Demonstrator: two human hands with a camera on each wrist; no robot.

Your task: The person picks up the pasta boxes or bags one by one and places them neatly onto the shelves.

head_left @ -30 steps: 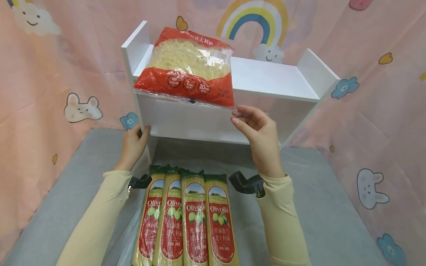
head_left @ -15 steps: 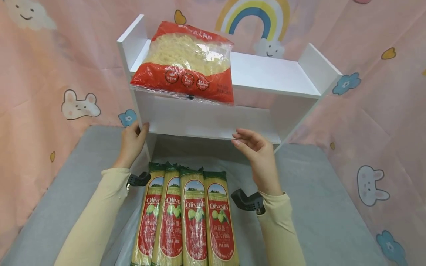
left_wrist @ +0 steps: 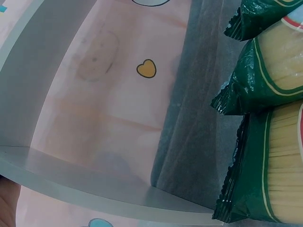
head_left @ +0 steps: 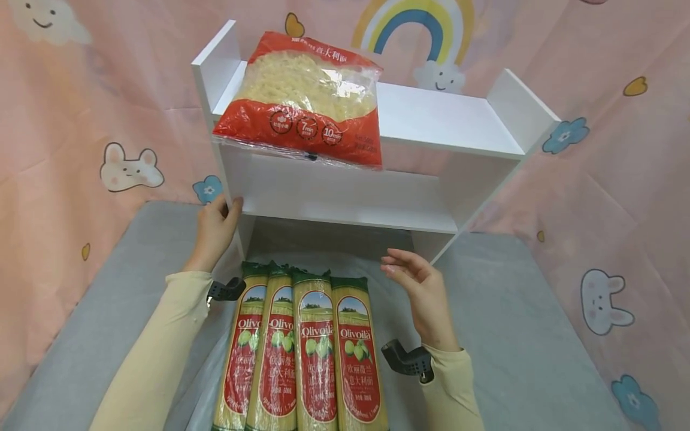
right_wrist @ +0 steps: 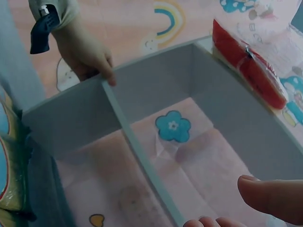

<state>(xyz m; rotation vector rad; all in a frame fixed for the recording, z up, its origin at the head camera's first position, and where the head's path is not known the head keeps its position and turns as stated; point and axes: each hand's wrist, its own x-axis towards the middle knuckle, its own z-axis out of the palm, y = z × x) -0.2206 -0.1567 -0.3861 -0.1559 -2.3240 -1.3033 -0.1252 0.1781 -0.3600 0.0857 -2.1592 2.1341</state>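
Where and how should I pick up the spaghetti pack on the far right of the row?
Probably around the middle of the rightmost pack, coming from the right with the empty right hand: it lies flat, its right edge free, while the neighbouring pack crowds its left. The green end looks less firm to hold.

Room is left at the right of the shelf (head_left: 482, 185).
On top, the front left corner is blocked by the bag (head_left: 318, 90); from there the way is unblocked to the right panel (head_left: 521, 111). The middle board (head_left: 350, 190) can be entered below the bag. Beneath, a gap is left between four packs (head_left: 317, 353) and the right hand (head_left: 420, 293); the left panel (head_left: 218, 69) is gripped by the left hand (head_left: 212, 233).
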